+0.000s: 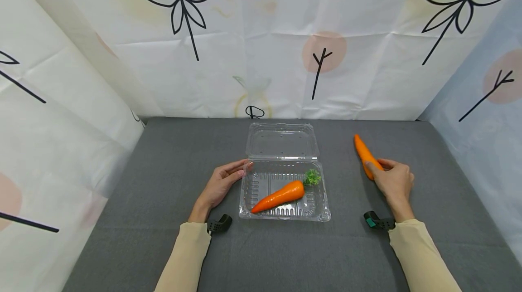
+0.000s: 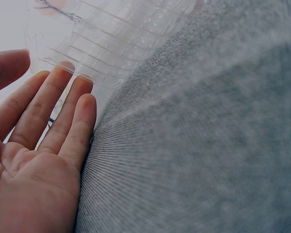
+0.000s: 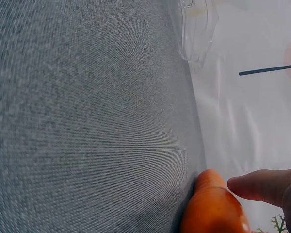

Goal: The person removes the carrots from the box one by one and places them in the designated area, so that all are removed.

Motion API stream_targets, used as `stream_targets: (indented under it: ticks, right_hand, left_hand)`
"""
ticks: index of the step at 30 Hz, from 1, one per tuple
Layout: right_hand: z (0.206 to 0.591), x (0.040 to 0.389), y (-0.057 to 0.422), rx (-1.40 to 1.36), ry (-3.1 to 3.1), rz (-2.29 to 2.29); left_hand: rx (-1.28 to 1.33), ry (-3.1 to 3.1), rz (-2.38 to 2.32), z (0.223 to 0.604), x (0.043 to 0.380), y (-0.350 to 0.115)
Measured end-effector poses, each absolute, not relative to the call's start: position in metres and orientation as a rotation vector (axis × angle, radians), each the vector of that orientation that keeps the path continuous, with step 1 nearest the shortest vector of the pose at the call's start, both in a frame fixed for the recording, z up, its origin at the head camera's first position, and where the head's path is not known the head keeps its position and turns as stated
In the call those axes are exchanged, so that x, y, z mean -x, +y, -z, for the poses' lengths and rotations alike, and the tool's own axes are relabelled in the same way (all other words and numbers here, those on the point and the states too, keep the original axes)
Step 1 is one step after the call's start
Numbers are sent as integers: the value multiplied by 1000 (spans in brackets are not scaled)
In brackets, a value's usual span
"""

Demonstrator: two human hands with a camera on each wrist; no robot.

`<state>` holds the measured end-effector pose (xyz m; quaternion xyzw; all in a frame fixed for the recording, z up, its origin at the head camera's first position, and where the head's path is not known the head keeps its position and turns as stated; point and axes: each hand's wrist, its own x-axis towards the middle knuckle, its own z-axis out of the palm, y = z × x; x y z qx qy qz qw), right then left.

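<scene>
A clear plastic clamshell box (image 1: 285,217) lies open on the grey cloth, its lid (image 1: 281,140) folded back towards the wall. Inside, an orange carrot (image 1: 281,196) with a green leafy top (image 1: 311,177) rests diagonally. At the box's left side is my left hand (image 1: 222,183); its fingers (image 2: 43,107) are straight with the tips against the box wall, and the thumb stands apart. My right hand (image 1: 393,181) grips a second carrot (image 1: 363,149) near its thick end, thumb across it. This carrot's narrow tip points away, and the palm hides its rear end.
Grey cloth (image 1: 183,147) covers the table. A white printed curtain (image 1: 269,56) hangs along the back edge, with more fabric at both sides. Each wrist wears a black strap (image 1: 220,223). The second carrot lies to the right of the box.
</scene>
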<state>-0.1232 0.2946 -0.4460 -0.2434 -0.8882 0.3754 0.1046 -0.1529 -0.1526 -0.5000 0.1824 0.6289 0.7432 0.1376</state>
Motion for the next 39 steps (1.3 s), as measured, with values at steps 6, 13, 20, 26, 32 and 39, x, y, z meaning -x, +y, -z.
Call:
stream_targets:
  ticks: [6, 13, 20, 26, 32, 39]
  right_hand:
    - [443, 120, 290, 713, -2663, -1104]
    - [440, 117, 284, 696, -2689, -1104]
    - [433, 111, 283, 712, -2651, -1316]
    - [431, 111, 286, 703, -2639, -1395]
    - [438, 114, 289, 675, -2664, -1343]
    - [443, 117, 288, 682, -2636, -1308]
  left_hand:
    - [-536, 1814, -2152, 499, 152, -153]
    - [-535, 1808, -2155, 499, 153, -152]
    - [-547, 1791, -2166, 499, 153, -153]
    - [-564, 1792, -2165, 498, 152, -152]
    - [-573, 1817, -2152, 497, 152, -152]
    - [-521, 1820, -2149, 498, 152, -152]
